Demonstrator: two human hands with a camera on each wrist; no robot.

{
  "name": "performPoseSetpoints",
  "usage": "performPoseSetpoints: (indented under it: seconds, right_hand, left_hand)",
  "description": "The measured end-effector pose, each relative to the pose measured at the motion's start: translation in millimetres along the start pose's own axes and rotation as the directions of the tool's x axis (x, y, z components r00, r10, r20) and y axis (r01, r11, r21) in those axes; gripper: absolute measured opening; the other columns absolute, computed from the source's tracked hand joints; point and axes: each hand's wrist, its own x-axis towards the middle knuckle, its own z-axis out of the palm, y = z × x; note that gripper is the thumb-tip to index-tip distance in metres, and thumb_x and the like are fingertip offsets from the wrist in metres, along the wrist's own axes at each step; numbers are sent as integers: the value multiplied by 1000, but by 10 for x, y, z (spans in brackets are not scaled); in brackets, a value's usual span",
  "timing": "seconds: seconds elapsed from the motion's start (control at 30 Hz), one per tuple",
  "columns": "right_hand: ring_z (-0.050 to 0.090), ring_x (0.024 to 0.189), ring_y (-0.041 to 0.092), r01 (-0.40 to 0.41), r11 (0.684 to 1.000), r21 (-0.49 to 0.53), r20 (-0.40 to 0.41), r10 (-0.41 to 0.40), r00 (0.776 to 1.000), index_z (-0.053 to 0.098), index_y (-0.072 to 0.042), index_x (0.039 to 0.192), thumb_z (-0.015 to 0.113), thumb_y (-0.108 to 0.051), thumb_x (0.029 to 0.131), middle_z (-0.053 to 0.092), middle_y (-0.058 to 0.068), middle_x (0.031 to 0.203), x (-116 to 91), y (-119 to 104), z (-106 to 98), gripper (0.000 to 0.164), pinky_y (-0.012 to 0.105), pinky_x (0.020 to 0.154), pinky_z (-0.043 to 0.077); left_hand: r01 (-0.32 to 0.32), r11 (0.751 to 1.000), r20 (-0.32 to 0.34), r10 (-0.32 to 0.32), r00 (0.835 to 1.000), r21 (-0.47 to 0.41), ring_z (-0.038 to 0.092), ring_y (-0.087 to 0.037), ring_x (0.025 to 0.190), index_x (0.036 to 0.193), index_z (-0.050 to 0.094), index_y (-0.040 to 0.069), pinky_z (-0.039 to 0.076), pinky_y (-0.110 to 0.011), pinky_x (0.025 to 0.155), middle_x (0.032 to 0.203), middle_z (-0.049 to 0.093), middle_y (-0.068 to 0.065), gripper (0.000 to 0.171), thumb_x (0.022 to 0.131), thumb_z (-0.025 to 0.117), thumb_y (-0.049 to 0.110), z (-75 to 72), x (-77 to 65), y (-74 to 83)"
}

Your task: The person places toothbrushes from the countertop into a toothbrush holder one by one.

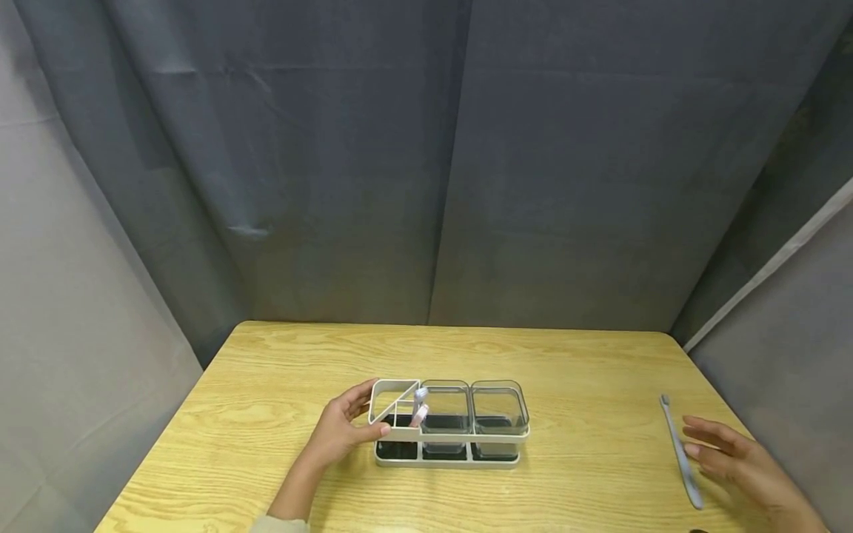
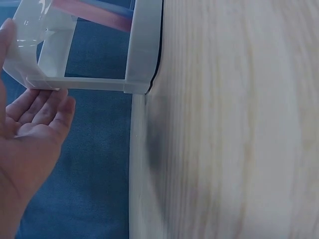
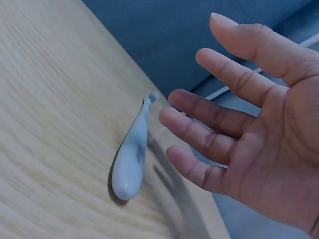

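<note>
A white toothbrush holder (image 1: 473,438) with two clear cups (image 1: 500,407) stands on the table in the head view. Two toothbrushes, one with a pink handle (image 2: 99,15) and one bluish, stand in its divided left section. My left hand (image 1: 343,429) holds the left end of the holder, thumb at the front and fingers behind. At the right, a grey-blue toothbrush (image 1: 681,455) lies on the wood, its head pointing away from me. Beside it, my right hand (image 1: 729,459) hovers with fingers spread and nothing in them; the right wrist view shows the palm facing the toothbrush (image 3: 130,164).
The wooden table (image 1: 280,385) has rounded far corners. Dark grey curtains (image 1: 333,185) hang behind it, with lighter cloth (image 1: 60,333) along the left side and a grey panel (image 1: 793,333) along the right. A small dark object (image 1: 698,531) peeks in at the bottom edge.
</note>
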Motion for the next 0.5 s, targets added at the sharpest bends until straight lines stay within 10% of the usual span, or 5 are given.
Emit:
performPoseSetpoints:
  seconds: [0.5]
  right_hand:
    - [55,101,11,-125,967,220,76,111,991,10,6,145,54,-25,95,31,20,136,159,185,31,73,37,88,47]
  left_hand:
    - [1,1000,0,-1,1000,-19,38,-44,124,136,38,-8,28,-52,103,133,44,-25,75,73,78,3,7,-11,-6]
